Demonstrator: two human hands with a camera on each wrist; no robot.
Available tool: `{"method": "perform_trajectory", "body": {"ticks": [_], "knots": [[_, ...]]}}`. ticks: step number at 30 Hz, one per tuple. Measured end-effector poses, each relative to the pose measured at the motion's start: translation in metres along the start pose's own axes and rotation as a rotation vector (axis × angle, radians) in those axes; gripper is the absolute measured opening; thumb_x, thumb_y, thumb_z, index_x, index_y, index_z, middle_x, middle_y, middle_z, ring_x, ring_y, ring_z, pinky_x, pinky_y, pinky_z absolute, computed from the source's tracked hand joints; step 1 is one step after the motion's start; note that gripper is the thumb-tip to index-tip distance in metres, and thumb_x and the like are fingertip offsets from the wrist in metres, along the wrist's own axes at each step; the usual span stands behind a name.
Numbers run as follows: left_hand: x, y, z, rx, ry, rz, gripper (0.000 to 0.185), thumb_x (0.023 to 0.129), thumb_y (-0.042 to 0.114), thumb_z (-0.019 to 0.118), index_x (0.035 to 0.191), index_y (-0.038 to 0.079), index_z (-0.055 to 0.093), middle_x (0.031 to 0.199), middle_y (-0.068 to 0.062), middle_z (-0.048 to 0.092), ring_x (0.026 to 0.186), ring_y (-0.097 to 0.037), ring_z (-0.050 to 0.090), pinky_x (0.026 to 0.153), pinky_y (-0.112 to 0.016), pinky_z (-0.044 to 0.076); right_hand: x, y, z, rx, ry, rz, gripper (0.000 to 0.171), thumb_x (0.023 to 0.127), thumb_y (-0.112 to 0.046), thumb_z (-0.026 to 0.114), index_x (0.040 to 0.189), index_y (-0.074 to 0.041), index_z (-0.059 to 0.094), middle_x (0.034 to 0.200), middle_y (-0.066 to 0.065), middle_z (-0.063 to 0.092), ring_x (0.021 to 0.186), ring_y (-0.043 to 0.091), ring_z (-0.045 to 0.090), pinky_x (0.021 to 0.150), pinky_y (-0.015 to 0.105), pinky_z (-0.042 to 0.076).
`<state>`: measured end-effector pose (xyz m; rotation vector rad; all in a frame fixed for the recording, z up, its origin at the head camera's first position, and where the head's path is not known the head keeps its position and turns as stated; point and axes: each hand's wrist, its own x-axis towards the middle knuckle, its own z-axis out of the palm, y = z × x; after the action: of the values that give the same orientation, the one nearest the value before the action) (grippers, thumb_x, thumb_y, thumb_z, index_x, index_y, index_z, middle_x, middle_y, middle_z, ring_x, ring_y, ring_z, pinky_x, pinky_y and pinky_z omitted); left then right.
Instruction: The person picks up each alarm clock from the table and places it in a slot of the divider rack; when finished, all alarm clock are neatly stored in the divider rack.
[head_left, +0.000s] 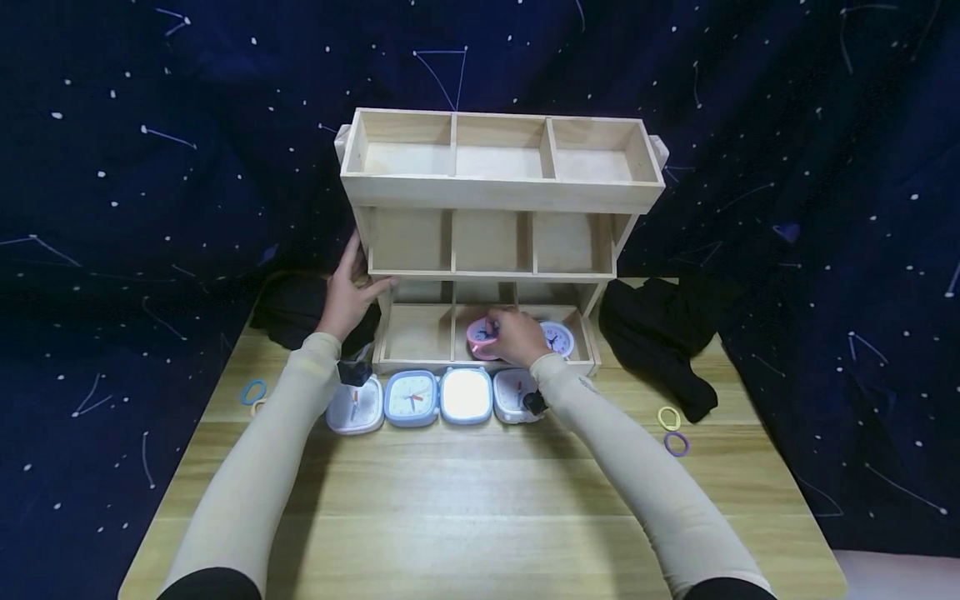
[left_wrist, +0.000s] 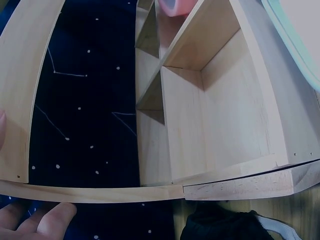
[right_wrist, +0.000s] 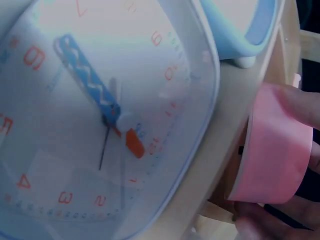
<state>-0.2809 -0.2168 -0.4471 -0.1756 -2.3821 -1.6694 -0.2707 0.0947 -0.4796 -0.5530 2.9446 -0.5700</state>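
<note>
A three-tier wooden shelf (head_left: 491,193) with divided compartments stands at the back of the table. My left hand (head_left: 348,293) grips its left side, thumb across the front of the middle tier, fingers (left_wrist: 56,220) along the outer side panel. My right hand (head_left: 517,337) holds a pink alarm clock (head_left: 480,337) at the bottom tier's middle compartment; thumb and fingers lie around its pink casing (right_wrist: 275,145) in the right wrist view. In the right compartment sits a round pale-lavender clock (head_left: 558,337), partly behind the hand.
Before the shelf stand a white clock (head_left: 356,407), a blue clock (head_left: 412,398), a light-blue clock (head_left: 467,396) with a glaring face, and another white clock (head_left: 513,395) beneath my right wrist. Black cloths (head_left: 660,342) flank the shelf. Yellow (head_left: 669,409), purple (head_left: 677,453) and blue (head_left: 253,386) rings lie outward.
</note>
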Motion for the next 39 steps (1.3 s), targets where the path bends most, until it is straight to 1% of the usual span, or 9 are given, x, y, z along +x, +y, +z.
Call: {"method": "perform_trajectory", "body": {"ticks": [3,7,12,17,20,25,29,31,39], "knots": [[0.001,-0.001,0.001,0.005,0.002,0.001,0.104,0.098,0.017,0.079,0.173,0.032,0.008,0.18,-0.005,0.017,0.165,-0.033,0.025,0.134,-0.049,0.027,0.003,0.002,0.004,-0.003,-0.015,0.019,0.044,0.077,-0.037,0.096,0.103,-0.013,0.071,0.099,0.006,0.077,0.092,0.029,0.072,0.082,0.044,0.059],[0.002,0.001,0.001,0.009,0.002,-0.01,0.104,0.099,0.015,0.078,0.173,0.031,0.007,0.18,-0.006,0.016,0.165,-0.033,0.024,0.135,-0.049,0.024,0.005,0.003,0.006,-0.02,-0.027,0.034,0.04,0.075,-0.038,0.097,0.09,-0.014,0.069,0.089,0.003,0.075,0.083,0.025,0.068,0.075,0.04,0.055],[-0.003,0.016,-0.001,0.003,-0.006,-0.019,0.102,0.1,0.01,0.075,0.174,0.023,0.007,0.18,-0.011,0.016,0.165,-0.037,0.023,0.135,-0.051,0.023,0.004,0.003,0.004,-0.057,-0.061,0.031,0.035,0.076,-0.041,0.096,0.078,-0.015,0.073,0.079,-0.001,0.075,0.074,0.02,0.065,0.069,0.036,0.053],[-0.011,0.032,-0.002,-0.002,-0.014,-0.012,0.101,0.1,0.007,0.074,0.174,0.018,0.006,0.179,-0.016,0.015,0.164,-0.041,0.023,0.134,-0.054,0.023,0.0,0.005,0.001,-0.021,-0.088,0.037,0.027,0.086,-0.037,0.089,0.088,-0.012,0.08,0.084,0.002,0.079,0.076,0.02,0.069,0.073,0.037,0.057],[-0.008,0.022,-0.002,0.005,-0.007,0.002,0.102,0.1,0.009,0.075,0.174,0.024,0.007,0.18,-0.013,0.016,0.164,-0.039,0.024,0.134,-0.055,0.024,-0.007,0.005,0.002,0.014,-0.071,0.026,0.024,0.091,-0.033,0.085,0.097,-0.01,0.082,0.095,0.006,0.082,0.084,0.024,0.074,0.08,0.04,0.062],[-0.001,-0.005,-0.003,0.006,0.007,0.023,0.104,0.098,0.015,0.079,0.173,0.035,0.01,0.18,-0.007,0.02,0.164,-0.036,0.027,0.131,-0.054,0.032,-0.028,0.008,0.01,0.0,0.066,-0.065,0.026,0.092,-0.028,0.084,0.105,-0.005,0.082,0.111,0.013,0.08,0.097,0.031,0.075,0.086,0.044,0.064],[-0.002,-0.004,-0.002,-0.001,0.001,0.003,0.105,0.098,0.014,0.079,0.173,0.037,0.009,0.18,-0.006,0.019,0.164,-0.036,0.027,0.128,-0.056,0.036,-0.049,0.012,0.009,-0.009,0.16,-0.115,0.028,0.091,-0.025,0.084,0.105,-0.001,0.081,0.108,0.014,0.074,0.096,0.03,0.07,0.082,0.044,0.063],[-0.002,-0.002,-0.002,0.0,0.001,0.001,0.105,0.098,0.015,0.079,0.173,0.037,0.009,0.18,-0.006,0.018,0.164,-0.035,0.027,0.13,-0.055,0.034,-0.062,0.013,0.006,0.006,0.179,-0.105,0.03,0.091,-0.025,0.084,0.108,0.0,0.08,0.107,0.015,0.072,0.095,0.03,0.069,0.081,0.045,0.062],[-0.002,0.001,0.0,0.002,0.001,0.024,0.106,0.098,0.014,0.079,0.173,0.032,0.008,0.18,-0.004,0.017,0.165,-0.033,0.025,0.134,-0.051,0.026,-0.113,0.025,0.008,-0.03,0.194,-0.063,0.051,0.087,-0.036,0.088,0.123,-0.002,0.076,0.114,0.019,0.068,0.102,0.034,0.064,0.083,0.05,0.06]]}}
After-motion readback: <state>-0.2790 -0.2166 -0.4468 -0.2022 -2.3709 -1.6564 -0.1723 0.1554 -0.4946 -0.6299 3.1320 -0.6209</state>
